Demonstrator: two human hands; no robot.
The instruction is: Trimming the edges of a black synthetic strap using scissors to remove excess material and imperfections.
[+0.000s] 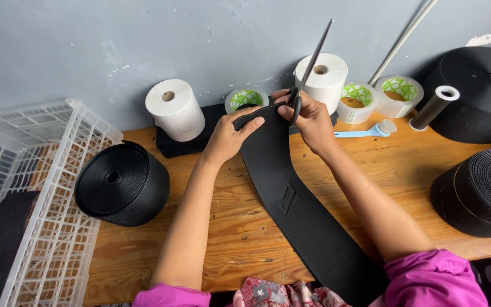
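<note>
A wide black elastic strap [291,199] runs from my lap across the wooden table [240,227] toward the wall. My left hand [225,136] pinches the strap's far end on its left side. My right hand [308,116] grips a pair of black-handled scissors [311,65], whose closed blades point up and away over the strap's end. The two hands are close together near the back of the table.
A black strap roll [121,182] lies at left beside a white plastic crate [35,199]. Two larger black rolls [475,91] [478,190] stand at right. White paper rolls [174,108] [325,77], tape rolls [396,94] and a light blue toothbrush [365,132] line the wall.
</note>
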